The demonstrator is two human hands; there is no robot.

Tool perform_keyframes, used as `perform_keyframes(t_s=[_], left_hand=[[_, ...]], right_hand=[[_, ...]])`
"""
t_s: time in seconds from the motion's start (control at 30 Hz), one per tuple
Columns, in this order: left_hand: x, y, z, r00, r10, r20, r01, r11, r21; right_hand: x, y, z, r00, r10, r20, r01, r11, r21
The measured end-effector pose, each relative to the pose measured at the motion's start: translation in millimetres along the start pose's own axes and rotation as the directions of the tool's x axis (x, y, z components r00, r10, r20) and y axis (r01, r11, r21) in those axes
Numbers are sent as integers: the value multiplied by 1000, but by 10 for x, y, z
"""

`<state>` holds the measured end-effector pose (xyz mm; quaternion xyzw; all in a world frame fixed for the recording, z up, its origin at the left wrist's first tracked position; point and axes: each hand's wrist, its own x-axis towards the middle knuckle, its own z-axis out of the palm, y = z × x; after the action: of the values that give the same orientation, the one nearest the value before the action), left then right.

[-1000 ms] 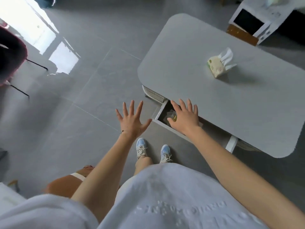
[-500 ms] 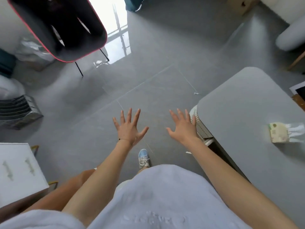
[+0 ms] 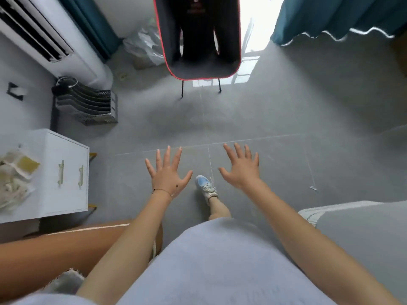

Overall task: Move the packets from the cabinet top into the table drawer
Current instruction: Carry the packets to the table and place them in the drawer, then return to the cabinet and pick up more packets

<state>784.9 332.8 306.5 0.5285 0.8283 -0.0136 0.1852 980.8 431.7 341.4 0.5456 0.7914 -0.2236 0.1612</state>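
In the head view, your left hand (image 3: pixel 168 173) and right hand (image 3: pixel 241 170) hover over the grey tiled floor (image 3: pixel 286 119), fingers (image 3: pixel 166 155) spread wide, holding nothing. The crumpled cream and yellow packets (image 3: pixel 16 172) lie on the white two-handled cabinet (image 3: pixel 70 150), near its front edge, well apart from both hands.

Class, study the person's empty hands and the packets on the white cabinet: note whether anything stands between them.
Nothing visible does. The left hand and right hand are open above the floor. The packets lie uncovered on the cabinet top, to the left hand's side, with only floor between.
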Motion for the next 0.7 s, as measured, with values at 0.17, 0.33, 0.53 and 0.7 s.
perform_keyframes(t_s=[0.17, 0.33, 0.53, 0.7], left_hand=[[399, -610, -254, 971, -235, -39, 233, 971, -55], [679, -1055, -489, 887, -459, -47, 445, 878, -175], [916, -1652, -751, 745, -667, -16, 618, 699, -360], [953, -2335, -908, 634, -773, -13, 695, 577, -429]], right_hand=[[812, -638, -257, 981, -187, 58, 192, 976, -103], [1518, -1308, -566, 920, -376, 111, 392, 891, -231], [2077, -2358, -761, 787, -590, 180, 614, 721, -321], [2333, -3321, -708, 670, -687, 282, 738, 577, -350]])
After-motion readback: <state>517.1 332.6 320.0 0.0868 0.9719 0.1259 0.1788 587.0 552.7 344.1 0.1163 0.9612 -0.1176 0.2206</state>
